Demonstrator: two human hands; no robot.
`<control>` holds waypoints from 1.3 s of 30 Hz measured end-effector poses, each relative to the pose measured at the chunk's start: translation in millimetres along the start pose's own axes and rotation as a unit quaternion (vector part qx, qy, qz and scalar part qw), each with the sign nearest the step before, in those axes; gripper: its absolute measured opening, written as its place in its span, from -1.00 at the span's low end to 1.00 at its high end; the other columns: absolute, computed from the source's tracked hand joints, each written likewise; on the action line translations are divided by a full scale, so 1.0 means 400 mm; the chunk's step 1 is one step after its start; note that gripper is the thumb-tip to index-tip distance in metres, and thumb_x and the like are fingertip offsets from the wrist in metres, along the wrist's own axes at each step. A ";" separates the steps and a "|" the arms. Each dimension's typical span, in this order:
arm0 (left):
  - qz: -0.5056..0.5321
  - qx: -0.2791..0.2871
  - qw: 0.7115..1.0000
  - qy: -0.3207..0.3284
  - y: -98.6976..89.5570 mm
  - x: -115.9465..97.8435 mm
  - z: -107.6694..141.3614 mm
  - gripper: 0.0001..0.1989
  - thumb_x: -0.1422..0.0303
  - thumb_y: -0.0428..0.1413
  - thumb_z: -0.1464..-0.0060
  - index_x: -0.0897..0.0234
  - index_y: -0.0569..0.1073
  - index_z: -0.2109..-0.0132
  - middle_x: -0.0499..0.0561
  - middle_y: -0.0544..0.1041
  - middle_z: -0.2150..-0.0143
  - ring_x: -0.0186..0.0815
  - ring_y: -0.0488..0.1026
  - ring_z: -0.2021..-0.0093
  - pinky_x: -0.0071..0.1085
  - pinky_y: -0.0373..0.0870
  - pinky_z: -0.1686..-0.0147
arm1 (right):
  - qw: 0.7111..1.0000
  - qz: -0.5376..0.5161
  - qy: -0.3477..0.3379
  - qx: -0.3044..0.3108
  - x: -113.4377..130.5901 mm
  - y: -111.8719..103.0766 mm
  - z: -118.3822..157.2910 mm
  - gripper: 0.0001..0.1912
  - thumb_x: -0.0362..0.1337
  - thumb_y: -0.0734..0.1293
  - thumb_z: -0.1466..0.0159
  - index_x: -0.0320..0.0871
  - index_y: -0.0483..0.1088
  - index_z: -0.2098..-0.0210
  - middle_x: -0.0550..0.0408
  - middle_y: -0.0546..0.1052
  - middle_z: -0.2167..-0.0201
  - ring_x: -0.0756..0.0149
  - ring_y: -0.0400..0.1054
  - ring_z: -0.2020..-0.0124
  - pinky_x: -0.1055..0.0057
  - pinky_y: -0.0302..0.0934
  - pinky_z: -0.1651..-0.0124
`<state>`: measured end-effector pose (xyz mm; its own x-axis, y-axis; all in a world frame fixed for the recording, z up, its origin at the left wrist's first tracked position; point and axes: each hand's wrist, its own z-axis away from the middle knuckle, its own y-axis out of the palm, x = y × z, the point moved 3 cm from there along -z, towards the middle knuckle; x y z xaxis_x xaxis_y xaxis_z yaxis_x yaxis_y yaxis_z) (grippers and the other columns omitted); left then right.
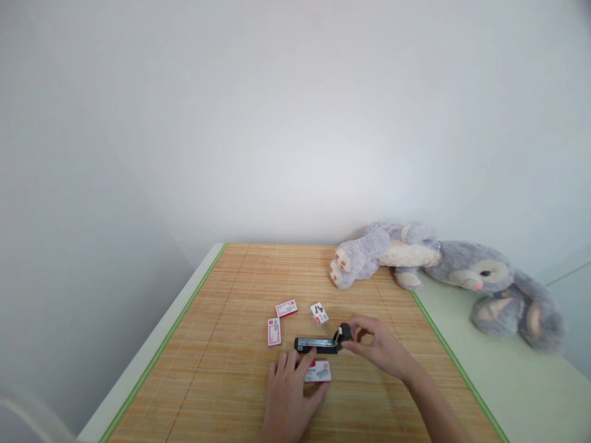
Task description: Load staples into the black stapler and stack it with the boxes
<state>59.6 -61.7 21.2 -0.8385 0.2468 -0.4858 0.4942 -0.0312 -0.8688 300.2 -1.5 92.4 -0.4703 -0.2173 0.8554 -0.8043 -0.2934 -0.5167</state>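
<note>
A black stapler (316, 345) lies opened on the bamboo mat, its metal staple channel showing and its top arm raised at the right end. My right hand (376, 346) pinches that raised black part between thumb and fingers. Beside the stapler's near side, my left hand (290, 391) has its index fingertip at the base and its thumb against a white and red box (318, 371). Two more white and red boxes, one upright (274, 331) and one slanted (287, 308), lie to the left. A small white box (319, 313) is just behind the stapler.
The bamboo mat (240, 277) with green edging covers most of the pale table (521, 381). A grey plush rabbit (480, 267) lies across the back right, its feet on the mat. A plain wall rises behind.
</note>
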 end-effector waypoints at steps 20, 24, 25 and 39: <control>-0.002 -0.121 0.993 -0.008 -0.011 0.015 0.022 -0.79 0.22 0.27 -0.11 0.00 0.58 0.07 0.02 0.52 0.13 -0.10 0.45 0.09 -0.21 0.36 0.11 | 0.989 0.149 -0.005 -0.002 0.023 0.152 -0.069 -0.92 -0.30 0.41 -0.19 -0.05 0.48 0.29 0.15 0.48 0.29 0.26 0.34 0.25 0.41 0.14 0.21; -0.056 -0.196 0.977 -0.056 -0.040 0.068 -0.027 -0.80 0.23 0.24 -0.13 0.06 0.54 0.09 0.09 0.47 -0.11 0.00 0.39 -0.10 -0.07 0.34 -0.06 | 0.985 0.163 0.028 -0.054 -0.036 0.117 -0.023 -0.93 -0.21 0.38 -0.24 -0.05 0.43 0.32 0.16 0.45 0.35 0.26 0.32 0.31 0.38 0.15 0.24; -0.063 -0.207 0.974 -0.063 -0.044 0.081 -0.044 -0.81 0.22 0.24 -0.13 0.08 0.53 0.10 0.11 0.44 -0.16 0.03 0.37 -0.15 -0.04 0.32 -0.10 | 0.983 0.168 0.036 -0.066 -0.050 0.111 -0.013 -0.90 -0.18 0.38 -0.25 -0.06 0.41 0.34 0.16 0.44 0.37 0.26 0.31 0.32 0.37 0.14 0.26; 0.093 -0.111 0.989 -0.005 -0.064 0.224 -0.155 -0.25 0.23 0.16 -0.17 0.13 0.10 -0.44 0.13 0.37 -0.33 -0.06 0.32 -0.28 -0.04 0.24 -0.29 | 0.972 0.143 0.084 -0.168 -0.114 0.091 0.055 -0.76 -0.04 0.33 -0.32 -0.03 0.49 0.15 0.07 0.47 0.33 0.17 0.37 0.31 0.27 0.25 0.24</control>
<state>-13.9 21.4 5.9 -0.7302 0.2469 -0.6371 0.6773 0.1392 -0.7224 300.4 -22.6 33.9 -0.7219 -0.0821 0.6871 -0.6920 0.0835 -0.7171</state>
